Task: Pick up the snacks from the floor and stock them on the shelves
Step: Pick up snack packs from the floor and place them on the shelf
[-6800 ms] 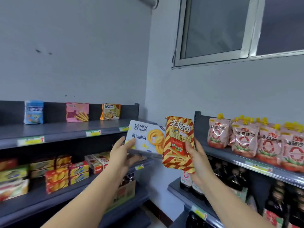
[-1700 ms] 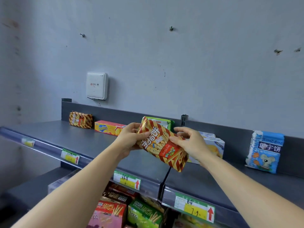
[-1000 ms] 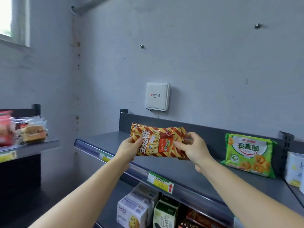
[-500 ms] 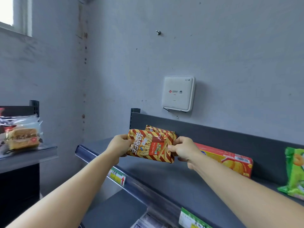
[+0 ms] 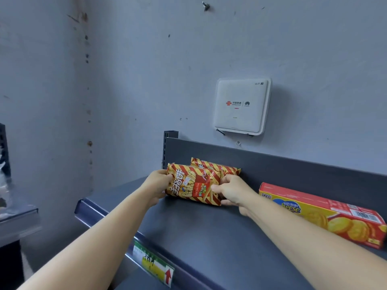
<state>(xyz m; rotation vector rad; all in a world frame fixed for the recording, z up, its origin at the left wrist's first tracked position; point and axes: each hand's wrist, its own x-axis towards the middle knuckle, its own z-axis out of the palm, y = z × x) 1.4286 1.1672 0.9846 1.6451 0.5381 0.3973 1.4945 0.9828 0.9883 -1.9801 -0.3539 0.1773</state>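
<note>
A red and gold striped snack bag (image 5: 193,186) lies on its long side at the left end of the dark grey top shelf (image 5: 194,231). My left hand (image 5: 156,185) grips its left end and my right hand (image 5: 231,190) grips its right end. The bag's bottom edge touches the shelf. A second identical striped bag (image 5: 217,168) stands right behind it, against the shelf's back panel, mostly hidden.
A long red cheese biscuit box (image 5: 326,212) lies to the right on the same shelf. A white router (image 5: 241,105) hangs on the wall above. A yellow price tag (image 5: 154,266) sits on the shelf's front lip. Another shelf's edge (image 5: 18,214) shows at far left.
Both hands have carried the striped bag left along the top shelf, turned it onto its long side and lowered it in front of the identical bag.
</note>
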